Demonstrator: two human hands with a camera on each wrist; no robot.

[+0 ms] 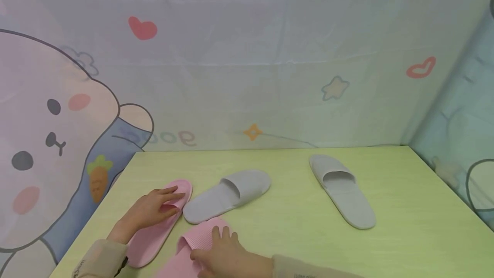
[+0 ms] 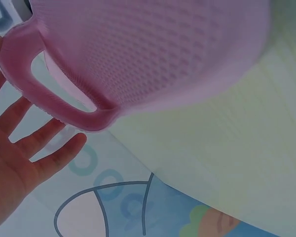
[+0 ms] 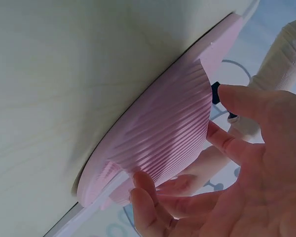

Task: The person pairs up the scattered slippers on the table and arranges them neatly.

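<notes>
A pink slipper (image 1: 148,241) lies on the table's left side, toe pointing away. My left hand (image 1: 152,209) is over its strap; in the left wrist view, spread, nearly straight fingers (image 2: 54,155) reach along the strap's edge (image 2: 64,111). Nearer the front is a second pink slipper (image 1: 175,267), cut off by the bottom of the head view. Above its ribbed strap (image 3: 172,128) rests my right hand (image 1: 225,254), fingers extended at the strap and thumb by its opening. Beside the first pink slipper sits a pale grey slipper (image 1: 210,203), toe to the right.
Another grey slipper (image 1: 349,200) lies at the back right, toe toward the back edge. The yellow-green table (image 1: 293,235) meets a cartoon-printed cloth (image 1: 270,76) behind it and along both sides.
</notes>
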